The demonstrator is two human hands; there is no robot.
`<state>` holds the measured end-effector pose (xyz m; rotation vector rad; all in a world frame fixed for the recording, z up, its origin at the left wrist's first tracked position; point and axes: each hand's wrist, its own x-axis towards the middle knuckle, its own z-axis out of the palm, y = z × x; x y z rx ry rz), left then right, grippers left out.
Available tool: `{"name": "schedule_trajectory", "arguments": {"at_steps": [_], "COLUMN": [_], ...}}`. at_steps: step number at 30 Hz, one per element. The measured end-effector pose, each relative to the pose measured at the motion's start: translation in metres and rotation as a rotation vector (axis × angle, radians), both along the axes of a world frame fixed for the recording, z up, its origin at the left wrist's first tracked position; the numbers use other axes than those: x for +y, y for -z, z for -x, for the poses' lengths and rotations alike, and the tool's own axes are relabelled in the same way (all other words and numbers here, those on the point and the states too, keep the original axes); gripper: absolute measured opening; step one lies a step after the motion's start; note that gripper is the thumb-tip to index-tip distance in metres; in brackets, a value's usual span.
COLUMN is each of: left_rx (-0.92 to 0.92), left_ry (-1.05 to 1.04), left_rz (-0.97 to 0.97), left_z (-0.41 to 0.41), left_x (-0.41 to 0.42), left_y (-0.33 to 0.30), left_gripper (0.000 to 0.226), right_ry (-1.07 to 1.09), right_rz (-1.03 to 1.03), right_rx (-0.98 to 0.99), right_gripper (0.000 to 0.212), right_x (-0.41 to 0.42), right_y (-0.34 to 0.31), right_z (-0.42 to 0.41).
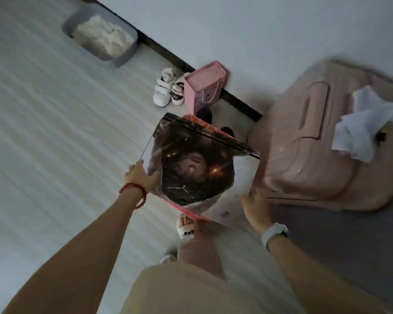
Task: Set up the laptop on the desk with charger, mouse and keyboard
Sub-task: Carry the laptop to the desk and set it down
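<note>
A closed laptop [191,164], its lid covered with a dark picture sticker and edged in pink, hangs above the floor in the middle of the view. My left hand [140,177] grips its left edge, thumb on top of the lid; a red bead bracelet circles that wrist. At the laptop's right side, my right hand [255,208], with a white watch on the wrist, is blurred with fingers spread, and I cannot tell whether it touches the laptop. No charger, mouse, keyboard or desk is in view.
A pink suitcase [322,141] lies at the right with crumpled white paper [368,128] on it. A pink gift bag [203,87] and small white shoes [166,89] stand by the wall. A grey bin [125,53] with white cloth sits far left. My slippered foot [187,226] is below the laptop.
</note>
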<state>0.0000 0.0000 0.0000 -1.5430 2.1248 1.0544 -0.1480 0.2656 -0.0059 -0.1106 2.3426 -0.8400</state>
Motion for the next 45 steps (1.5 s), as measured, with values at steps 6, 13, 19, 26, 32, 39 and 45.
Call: {"name": "schedule_trajectory", "arguments": {"at_steps": [6, 13, 19, 26, 32, 39, 45], "left_rx": [-0.072, 0.145, 0.176, 0.162, 0.211, 0.273, 0.341], "left_ry": [0.055, -0.103, -0.133, -0.324, -0.556, -0.83, -1.064], "left_rz": [0.001, -0.194, -0.156, -0.044, 0.106, 0.153, 0.239], "left_z": [0.028, 0.048, 0.022, -0.05, -0.134, -0.272, -0.418], "left_x": [-0.047, -0.07, -0.069, -0.078, -0.106, -0.155, -0.216], "left_y": [0.074, 0.105, 0.086, 0.006, -0.077, -0.146, -0.189], "left_gripper": [0.103, 0.084, 0.088, 0.091, 0.089, 0.105, 0.103], "right_ry": [0.245, 0.469, 0.409, 0.116, -0.256, -0.623, -0.822], "right_rz": [-0.016, 0.026, 0.03, 0.111, 0.166, 0.217, 0.231], "right_rx": [-0.038, -0.081, -0.078, -0.015, 0.082, 0.142, 0.16], "right_gripper": [0.07, 0.085, 0.079, 0.076, 0.068, 0.081, 0.081], "right_x": [-0.038, -0.048, -0.058, -0.119, -0.221, -0.365, -0.489], "right_y": [0.056, 0.074, 0.047, -0.031, -0.108, -0.172, -0.219], "right_z": [0.005, 0.013, 0.01, 0.01, -0.013, -0.114, -0.261]}}
